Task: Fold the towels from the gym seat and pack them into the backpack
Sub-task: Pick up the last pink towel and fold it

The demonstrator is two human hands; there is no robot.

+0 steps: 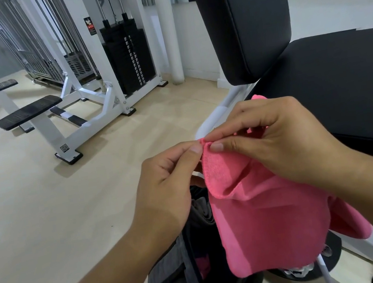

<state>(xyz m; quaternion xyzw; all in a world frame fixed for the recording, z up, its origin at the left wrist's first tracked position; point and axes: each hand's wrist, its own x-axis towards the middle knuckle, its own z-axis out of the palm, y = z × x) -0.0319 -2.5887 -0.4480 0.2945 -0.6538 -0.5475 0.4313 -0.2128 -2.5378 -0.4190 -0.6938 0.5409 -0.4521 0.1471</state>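
Note:
A pink towel hangs in the air in front of me, its top corner pinched between both hands. My left hand pinches the corner from the left with thumb and forefinger. My right hand pinches the same edge from the right, its other fingers curled over the cloth. Below the towel stands a grey and black backpack, open at the top, with some pink cloth showing inside. The black gym seat lies to the right behind my hands, bare where I can see it.
The seat's upright black back pad rises just beyond my hands. A white weight machine with a black plate stack and foot pads stands on the beige floor at the left. A black weight plate lies under the seat.

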